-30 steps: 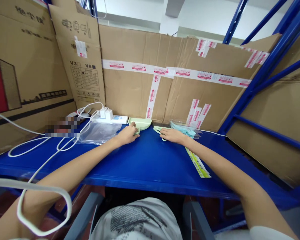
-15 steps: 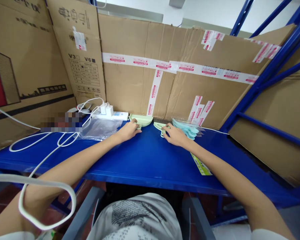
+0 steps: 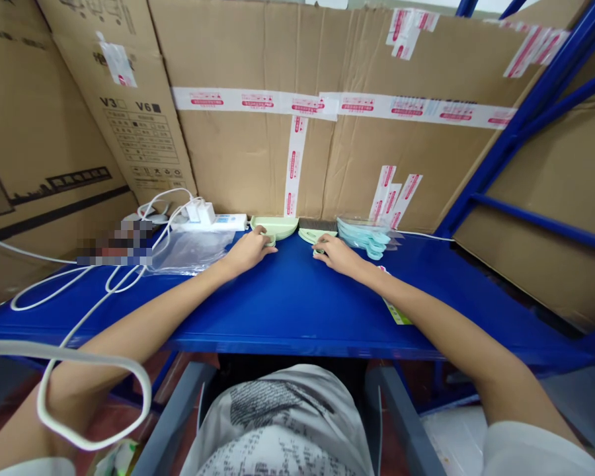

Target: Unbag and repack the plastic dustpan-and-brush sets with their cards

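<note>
A small pale green dustpan (image 3: 285, 227) lies at the back of the table, its wide side towards the cardboard. My left hand (image 3: 252, 251) has its fingers closed around the dustpan's short handle. Just to the right is a small green hand brush (image 3: 309, 235), its dark bristles pointing at the cardboard. The fingers of my right hand (image 3: 340, 256) curl over the brush's handle and hide most of it. A narrow strip of blue table separates dustpan and brush. Light blue pieces in clear plastic (image 3: 364, 238) lie right beside my right hand.
Taped cardboard (image 3: 238, 158) walls off the back of the blue table (image 3: 277, 311). At the left are a power strip (image 3: 231, 221), a clear plastic bag (image 3: 193, 252) and a looped white cable (image 3: 96, 360). A green-yellow card (image 3: 398, 315) lies partly beneath my right forearm.
The brush has turned from a slant to lie level beside the dustpan, bristles towards the cardboard. My left hand stays on the dustpan. The view has tipped downward.
</note>
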Motion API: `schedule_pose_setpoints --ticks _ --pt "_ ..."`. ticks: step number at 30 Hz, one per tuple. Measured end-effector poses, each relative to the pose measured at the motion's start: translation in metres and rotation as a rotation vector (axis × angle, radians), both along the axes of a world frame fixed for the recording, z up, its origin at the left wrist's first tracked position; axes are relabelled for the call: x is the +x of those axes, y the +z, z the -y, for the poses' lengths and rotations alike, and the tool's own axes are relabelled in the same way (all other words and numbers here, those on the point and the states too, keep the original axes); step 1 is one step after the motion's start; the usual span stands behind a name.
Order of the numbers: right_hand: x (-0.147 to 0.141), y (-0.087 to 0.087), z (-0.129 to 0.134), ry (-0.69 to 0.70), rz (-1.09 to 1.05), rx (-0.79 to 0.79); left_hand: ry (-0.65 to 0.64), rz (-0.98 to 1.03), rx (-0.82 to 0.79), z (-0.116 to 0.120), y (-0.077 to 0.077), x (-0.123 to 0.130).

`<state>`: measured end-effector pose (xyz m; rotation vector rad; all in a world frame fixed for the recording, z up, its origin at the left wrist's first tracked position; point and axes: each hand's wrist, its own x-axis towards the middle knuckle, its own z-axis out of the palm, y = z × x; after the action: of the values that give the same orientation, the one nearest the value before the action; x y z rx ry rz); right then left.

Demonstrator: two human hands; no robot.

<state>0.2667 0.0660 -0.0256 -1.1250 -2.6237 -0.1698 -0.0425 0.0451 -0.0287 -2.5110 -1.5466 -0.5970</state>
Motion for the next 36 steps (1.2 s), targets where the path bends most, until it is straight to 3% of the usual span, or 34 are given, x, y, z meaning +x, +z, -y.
schedule_pose_setpoints --ticks 8,15,36 --pt "-0.003 0.0 0.0 0.053 0.038 0.011 -0.006 -0.025 -0.015 -0.001 0.008 -0.006" --pt "-0.002 0.0 0.005 0.06 0.04 0.013 0.053 -0.103 -0.068 0.008 0.005 0.001" --pt "0.0 -0.003 0.001 0.106 -0.006 0.059 0.122 -0.162 -0.046 0.023 0.02 0.01"
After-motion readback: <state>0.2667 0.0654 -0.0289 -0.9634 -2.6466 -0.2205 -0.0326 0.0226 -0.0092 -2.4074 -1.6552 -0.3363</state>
